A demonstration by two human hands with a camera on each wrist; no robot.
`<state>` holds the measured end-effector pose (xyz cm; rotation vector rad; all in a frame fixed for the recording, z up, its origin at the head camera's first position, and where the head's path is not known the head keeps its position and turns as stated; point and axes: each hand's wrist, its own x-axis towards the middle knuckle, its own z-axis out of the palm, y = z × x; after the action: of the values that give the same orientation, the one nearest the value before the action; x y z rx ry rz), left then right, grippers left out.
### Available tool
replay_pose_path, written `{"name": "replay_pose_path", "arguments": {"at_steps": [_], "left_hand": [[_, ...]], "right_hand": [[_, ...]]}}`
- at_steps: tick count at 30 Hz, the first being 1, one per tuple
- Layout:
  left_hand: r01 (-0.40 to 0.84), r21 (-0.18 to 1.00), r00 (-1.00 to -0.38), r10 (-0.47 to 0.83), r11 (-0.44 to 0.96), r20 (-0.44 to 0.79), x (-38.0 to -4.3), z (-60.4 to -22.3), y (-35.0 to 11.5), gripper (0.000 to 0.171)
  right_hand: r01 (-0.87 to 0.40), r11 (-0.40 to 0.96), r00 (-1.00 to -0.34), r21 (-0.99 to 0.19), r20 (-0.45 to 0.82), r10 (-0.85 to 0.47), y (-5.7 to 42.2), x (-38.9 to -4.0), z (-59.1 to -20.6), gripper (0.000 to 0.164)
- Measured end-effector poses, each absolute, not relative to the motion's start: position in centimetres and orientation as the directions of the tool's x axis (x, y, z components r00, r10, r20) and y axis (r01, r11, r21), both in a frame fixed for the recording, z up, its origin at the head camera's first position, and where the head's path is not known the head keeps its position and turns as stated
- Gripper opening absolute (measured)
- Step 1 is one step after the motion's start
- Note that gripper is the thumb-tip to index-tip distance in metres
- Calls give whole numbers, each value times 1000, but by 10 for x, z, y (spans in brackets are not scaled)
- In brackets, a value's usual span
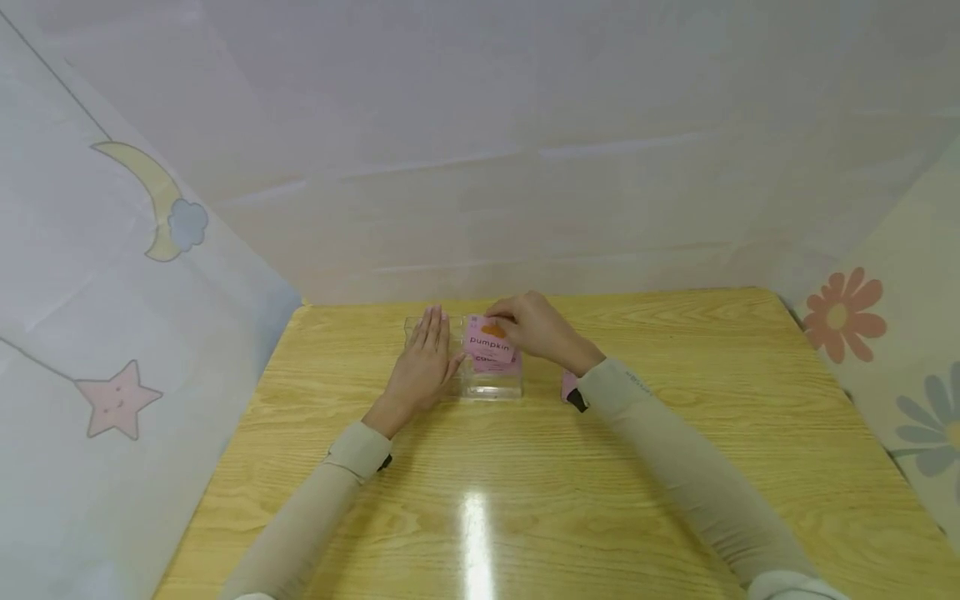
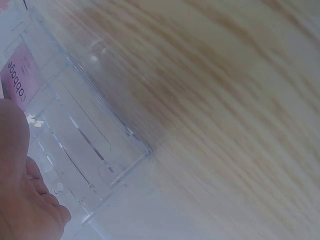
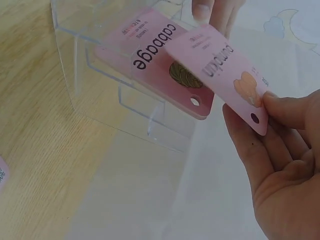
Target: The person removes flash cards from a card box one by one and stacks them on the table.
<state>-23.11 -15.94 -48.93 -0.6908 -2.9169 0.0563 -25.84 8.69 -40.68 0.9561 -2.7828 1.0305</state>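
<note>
The pumpkin card (image 1: 487,340), pink with an orange picture, is pinched between the thumb and fingers of the right hand (image 1: 542,329), over the right part of a clear holder (image 1: 492,391). It overlaps the far part of the cabbage card (image 3: 155,47), which sits in the holder; whether the two cards touch, I cannot tell. The cabbage card is also pink, with a green picture and a punched hole near one end. On the left part of the holder rests the left hand (image 1: 422,362), its fingers straight and pointing to the far side, gripping nothing. Just right of the holder, partly hidden by the right sleeve (image 1: 652,433), another pink item (image 1: 568,382) lies on the wooden table (image 1: 420,517). Beyond the table's far edge rises a pale backdrop (image 1: 480,183); a yellow moon (image 1: 150,192) and pink star (image 1: 120,398) decorate the left side, a red flower (image 1: 843,333) the right.
</note>
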Motion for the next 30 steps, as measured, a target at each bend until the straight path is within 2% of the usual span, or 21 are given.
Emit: {"name": "replay_pose_path", "arguments": {"at_steps": [12,30], "left_hand": [[439,-48,-888,442,897,127,-231,-488,-160,76],[453,-77,-874,460,888,160,-232,-490,-161,76]], "right_hand": [[-440,566,-869,-697,172,-464,99,-260,-408,24],[-332,591,-903,-735,66,-424,128,-260,-401,27]]}}
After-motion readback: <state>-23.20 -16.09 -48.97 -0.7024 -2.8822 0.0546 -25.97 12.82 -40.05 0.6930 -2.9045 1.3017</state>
